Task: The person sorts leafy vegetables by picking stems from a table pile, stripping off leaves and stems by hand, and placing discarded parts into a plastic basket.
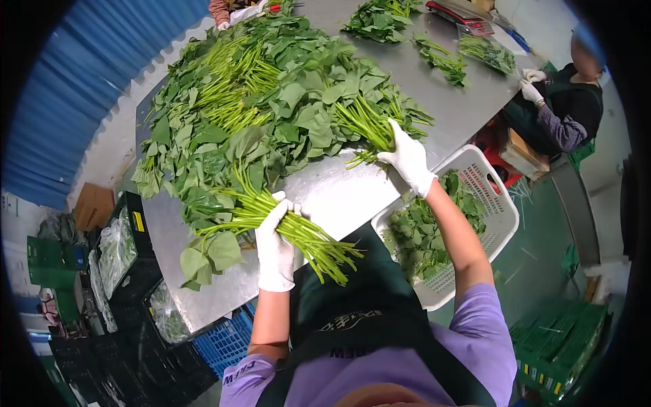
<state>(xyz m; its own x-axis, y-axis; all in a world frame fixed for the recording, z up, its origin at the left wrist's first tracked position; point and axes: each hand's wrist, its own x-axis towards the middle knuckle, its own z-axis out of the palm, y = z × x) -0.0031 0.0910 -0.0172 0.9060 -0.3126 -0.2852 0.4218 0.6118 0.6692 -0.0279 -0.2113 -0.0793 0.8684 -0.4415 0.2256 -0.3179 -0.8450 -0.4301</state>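
My left hand [277, 245], in a white glove, is closed around a bunch of leafy greens [315, 243] that look like sweet potato leaves. Its cut stems point toward my apron, and its leaves spread left over the table edge. My right hand [408, 157], also gloved in white, has its thumb and fingers around the stem ends of another bunch [366, 125] at the near right side of the pile. The big pile of greens [271, 88] covers much of the metal table [315, 186], stems and leaves mixed.
A white basket [505, 210] holding loose leaves stands at my right, below the table edge. Smaller bunches [441, 61] and a red scale [461, 15] lie farther back. A co-worker [566, 102] stands at the right; another person's gloved hand [247, 12] shows at the far end. Crates [129, 251] stand left.
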